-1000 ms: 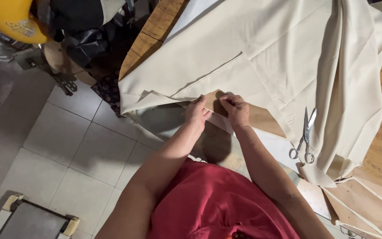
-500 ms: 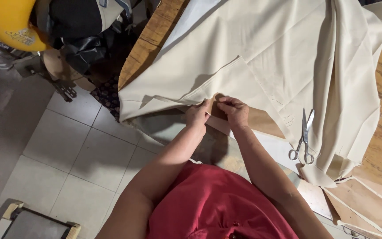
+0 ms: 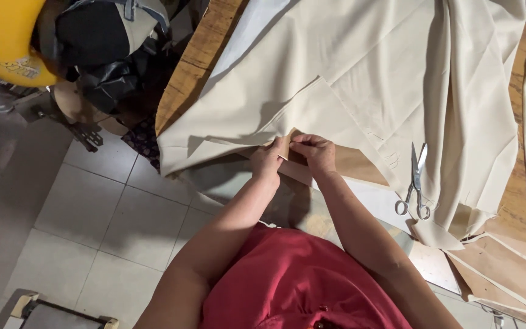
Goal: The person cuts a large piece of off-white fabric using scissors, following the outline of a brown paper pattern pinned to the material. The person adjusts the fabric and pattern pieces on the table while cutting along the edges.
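Item: cream cloth [image 3: 360, 79], large sheet, spread over the wooden counter [image 3: 193, 67], its near edge hanging past the counter's front.

Item: brown paper pattern piece [image 3: 348, 164], lying flat under the cloth at the counter's near edge; one pointed corner peeks out between my two hands.

Left hand [image 3: 267, 159]: grip pinched on the cloth's near edge, thumb and fingers closed over the fold right at the paper corner. Right hand [image 3: 316, 152]: grip likewise pinched on the cloth edge, knuckles up, touching the left hand's fingertips.

Change since a second ago: both hands sit a little closer together than they did, and the paper corner between them shows more plainly. The cloth edge reads slightly straighter along the counter front. Nothing else has shifted. My judgement: I am lining the cloth edge up with the pattern edge, a small adjustment and not a new hold; the alignment looks close but not settled.

Item: scissors [image 3: 415, 183], steel, lying closed on the cloth to my right, well apart from both hands, untouched as before.

Item: more brown paper pieces [image 3: 506, 268], stacked at the counter's right end.

Item: yellow helmet [image 3: 4, 36], upper left, above the tiled floor [image 3: 92, 219].
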